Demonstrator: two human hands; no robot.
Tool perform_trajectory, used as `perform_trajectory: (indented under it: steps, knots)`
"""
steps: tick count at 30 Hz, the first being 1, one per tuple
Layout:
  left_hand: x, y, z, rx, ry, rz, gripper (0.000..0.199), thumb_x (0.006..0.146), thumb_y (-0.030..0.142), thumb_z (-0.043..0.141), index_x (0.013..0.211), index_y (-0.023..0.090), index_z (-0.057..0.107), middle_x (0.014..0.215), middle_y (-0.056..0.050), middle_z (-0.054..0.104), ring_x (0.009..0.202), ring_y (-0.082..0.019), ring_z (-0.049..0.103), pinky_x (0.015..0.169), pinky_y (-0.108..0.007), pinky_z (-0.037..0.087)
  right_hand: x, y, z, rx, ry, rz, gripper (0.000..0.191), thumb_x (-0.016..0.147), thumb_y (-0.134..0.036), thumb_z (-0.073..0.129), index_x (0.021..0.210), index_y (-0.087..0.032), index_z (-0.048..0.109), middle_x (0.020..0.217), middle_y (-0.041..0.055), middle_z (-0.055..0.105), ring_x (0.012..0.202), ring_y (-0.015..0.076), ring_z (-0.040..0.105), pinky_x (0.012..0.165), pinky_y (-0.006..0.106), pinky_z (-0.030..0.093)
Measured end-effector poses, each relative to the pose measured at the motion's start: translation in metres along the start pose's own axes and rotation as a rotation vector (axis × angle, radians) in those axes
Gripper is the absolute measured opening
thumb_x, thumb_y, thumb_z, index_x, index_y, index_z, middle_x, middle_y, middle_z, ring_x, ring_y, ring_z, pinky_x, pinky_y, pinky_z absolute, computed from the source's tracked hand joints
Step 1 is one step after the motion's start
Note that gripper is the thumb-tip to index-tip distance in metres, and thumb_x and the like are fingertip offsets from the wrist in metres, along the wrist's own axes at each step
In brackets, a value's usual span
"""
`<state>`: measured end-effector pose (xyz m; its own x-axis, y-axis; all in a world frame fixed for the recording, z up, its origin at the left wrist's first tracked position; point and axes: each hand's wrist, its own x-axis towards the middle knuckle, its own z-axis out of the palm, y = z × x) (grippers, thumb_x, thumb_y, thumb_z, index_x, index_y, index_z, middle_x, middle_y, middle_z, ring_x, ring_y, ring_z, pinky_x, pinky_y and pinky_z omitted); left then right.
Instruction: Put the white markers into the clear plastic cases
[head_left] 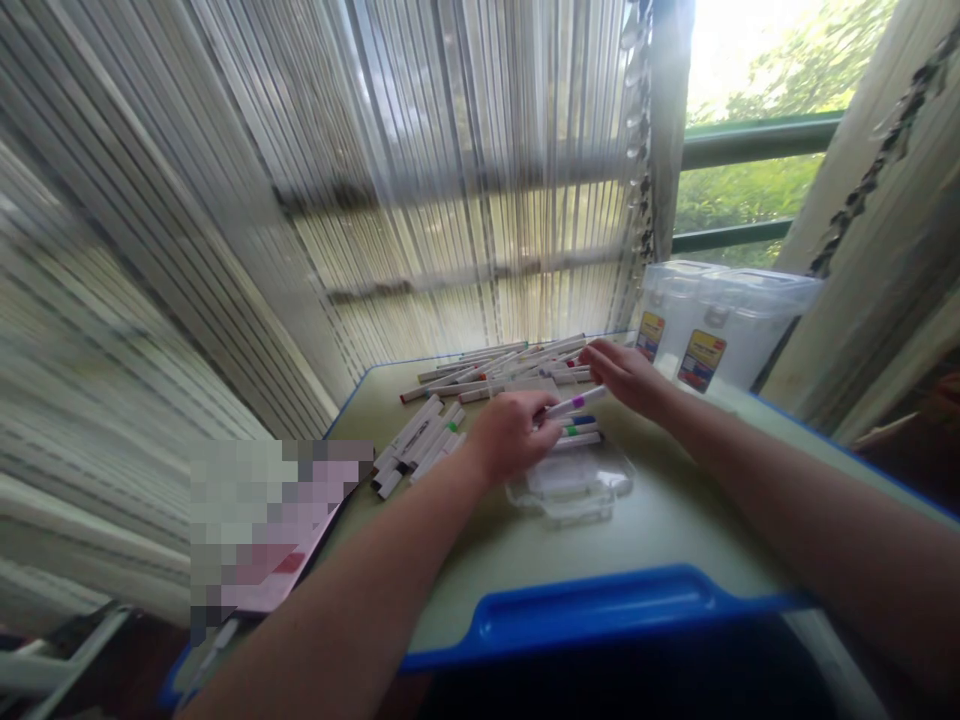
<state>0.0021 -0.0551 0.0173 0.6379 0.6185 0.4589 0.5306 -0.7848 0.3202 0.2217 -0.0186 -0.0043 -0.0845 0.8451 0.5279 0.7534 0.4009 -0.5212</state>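
My left hand (517, 430) is closed around a white marker with a purple band (576, 402), which points to the right. Below that marker, a few more white markers (581, 432) with blue and green bands lie in a clear plastic case (570, 490). My right hand (619, 370) has its fingers stretched towards the left, by the right end of a loose pile of white markers (480, 375). Whether its fingertips touch any marker is hard to see. Left of my left hand is a second group of markers (420, 445), lying side by side.
Two clear lidded boxes (739, 320) with yellow labels stand at the table's back right. A blurred-out pinkish flat thing (292, 540) lies at the left edge. The pale table (660, 530) has a blue raised rim (592, 612). Striped curtains hang behind it.
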Motion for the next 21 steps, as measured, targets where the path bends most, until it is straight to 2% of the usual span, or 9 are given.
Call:
perform_trajectory:
  steps: [3,6,8,11,14,18,21]
  knots:
    - [0.001,-0.003,0.000,0.043,-0.006,0.009,0.027,0.075,0.018,0.050,0.094,0.015,0.069,0.082,-0.005,0.069,0.073,-0.017,0.061,0.070,-0.028,0.047,-0.006,-0.014,-0.005,0.077,-0.062,-0.140,0.041,0.086,-0.049,0.039,0.088,-0.016,0.064,0.068,0.0035,0.060,0.062,0.0148,0.052,0.060,0.026,0.036]
    - [0.001,-0.006,0.001,0.058,0.004,0.005,0.028,0.078,0.018,0.049,0.099,0.015,0.067,0.088,-0.006,0.070,0.079,-0.019,0.063,0.074,-0.029,0.047,-0.011,-0.025,-0.004,0.019,-0.156,-0.265,0.028,0.075,-0.037,0.053,0.091,-0.016,0.065,0.079,0.0050,0.063,0.062,0.0133,0.051,0.059,0.024,0.036]
    - [0.002,-0.007,0.002,0.048,0.023,0.003,0.027,0.083,0.021,0.047,0.101,0.015,0.066,0.089,-0.007,0.070,0.081,-0.018,0.063,0.075,-0.029,0.047,-0.012,-0.029,0.000,-0.030,-0.201,-0.298,0.022,0.069,-0.026,0.052,0.085,-0.017,0.065,0.073,0.0030,0.061,0.058,0.0115,0.047,0.057,0.023,0.034]
    - [0.002,-0.007,0.003,0.028,0.036,-0.012,0.029,0.088,0.029,0.042,0.100,0.015,0.065,0.090,-0.007,0.070,0.082,-0.018,0.063,0.076,-0.029,0.047,-0.011,-0.030,0.005,-0.140,-0.227,-0.292,0.012,0.067,-0.021,0.046,0.063,-0.018,0.057,0.054,-0.0008,0.049,0.052,0.0105,0.038,0.053,0.023,0.029]
    - [0.002,-0.005,0.001,0.087,0.060,-0.073,0.034,0.090,0.037,0.040,0.103,0.015,0.062,0.094,-0.008,0.068,0.085,-0.020,0.063,0.077,-0.031,0.047,-0.009,-0.026,0.004,-0.210,-0.169,-0.278,0.016,0.069,-0.022,0.043,0.055,-0.020,0.050,0.053,0.0002,0.047,0.052,0.0115,0.037,0.053,0.025,0.028]
    - [0.001,-0.003,-0.003,0.286,-0.069,-0.118,0.031,0.084,0.041,0.047,0.098,0.016,0.060,0.086,-0.008,0.066,0.077,-0.021,0.062,0.068,-0.030,0.047,-0.009,-0.019,-0.002,-0.273,0.036,-0.222,0.015,0.068,-0.023,0.043,0.058,-0.019,0.054,0.061,0.0041,0.055,0.058,0.0147,0.046,0.058,0.026,0.032]
    - [-0.001,-0.003,-0.005,0.366,-0.117,-0.148,0.044,0.079,0.045,0.053,0.112,0.016,0.054,0.088,-0.008,0.066,0.075,-0.022,0.063,0.064,-0.029,0.046,-0.009,-0.014,-0.007,-0.305,0.130,-0.170,0.015,0.068,-0.024,0.045,0.059,-0.019,0.056,0.063,0.0052,0.058,0.058,0.0156,0.047,0.058,0.027,0.033]
